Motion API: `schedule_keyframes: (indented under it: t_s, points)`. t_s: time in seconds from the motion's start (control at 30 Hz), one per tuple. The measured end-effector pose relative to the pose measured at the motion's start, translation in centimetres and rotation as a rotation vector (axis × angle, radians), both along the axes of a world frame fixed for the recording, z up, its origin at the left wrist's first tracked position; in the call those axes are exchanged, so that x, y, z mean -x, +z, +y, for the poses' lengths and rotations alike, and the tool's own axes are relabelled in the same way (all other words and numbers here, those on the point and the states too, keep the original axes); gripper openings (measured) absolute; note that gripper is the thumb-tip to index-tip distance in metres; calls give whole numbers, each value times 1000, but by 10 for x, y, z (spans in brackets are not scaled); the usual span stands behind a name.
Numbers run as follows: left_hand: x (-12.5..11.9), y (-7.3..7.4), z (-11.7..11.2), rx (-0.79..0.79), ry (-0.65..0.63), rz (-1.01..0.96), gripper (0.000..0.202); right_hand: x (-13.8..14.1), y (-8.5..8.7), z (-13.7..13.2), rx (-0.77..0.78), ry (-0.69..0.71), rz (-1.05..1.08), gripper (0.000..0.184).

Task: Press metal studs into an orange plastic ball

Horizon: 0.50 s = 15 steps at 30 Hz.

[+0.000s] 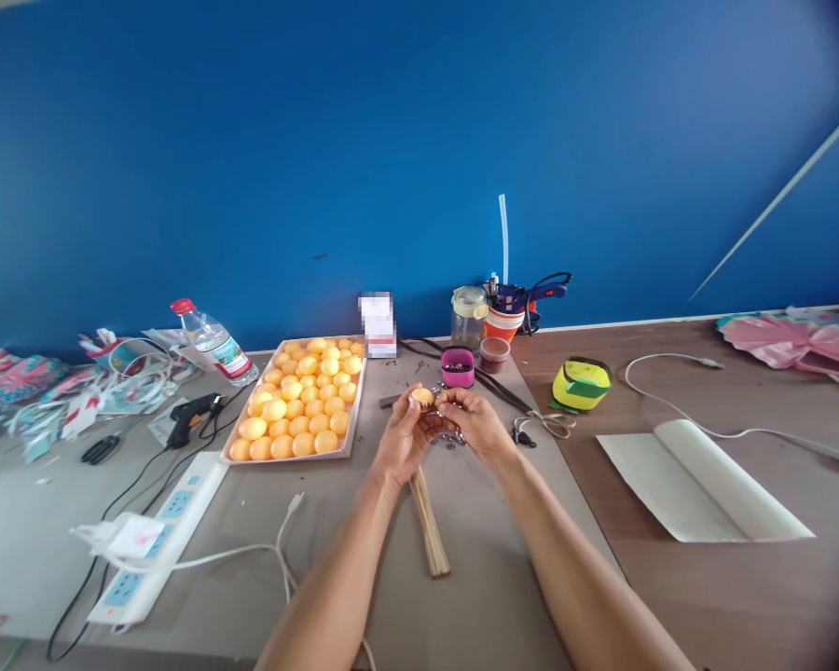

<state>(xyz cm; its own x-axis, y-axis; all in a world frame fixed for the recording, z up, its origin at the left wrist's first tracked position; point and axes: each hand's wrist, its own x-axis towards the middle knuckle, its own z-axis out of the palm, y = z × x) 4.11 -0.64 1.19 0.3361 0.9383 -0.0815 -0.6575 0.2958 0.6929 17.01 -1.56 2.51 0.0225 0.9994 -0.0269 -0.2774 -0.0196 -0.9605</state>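
Both of my hands meet over the grey table mat (475, 578), a little past its middle. My left hand (406, 436) is closed around a small orange ball (423, 397) that seems to sit in a metal cap. My right hand (474, 421) pinches at the same piece from the right; small dark metal bits (448, 437) lie or hang just under the fingers. Thin wooden sticks (430, 522) lie on the mat below my hands. A tray (355, 421) packed with several orange balls (300, 401) stands to the left of my hands.
Behind my hands stand a pink pot (457, 366), a brown pot (494, 353), a glass jar (469, 317) and a paper cup holding a glue gun (524, 303). Left: water bottle (213, 344), black glue gun (192, 415), power strip (160, 531), scissors (99, 449). Right: yellow case (582, 383), white paper (699, 480), cable (713, 431).
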Motion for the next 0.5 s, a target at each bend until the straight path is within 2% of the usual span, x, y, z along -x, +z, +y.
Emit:
schedule_keyframes:
  t_s: [0.17, 0.5]
  points:
    - [1, -1, 0, 5, -13, -2, 43, 0, 1, 0, -1, -6, -82, 15]
    - [1, 0, -1, -9, -28, 5, 39, 2, 3, -1, -7, 4, -43, 17]
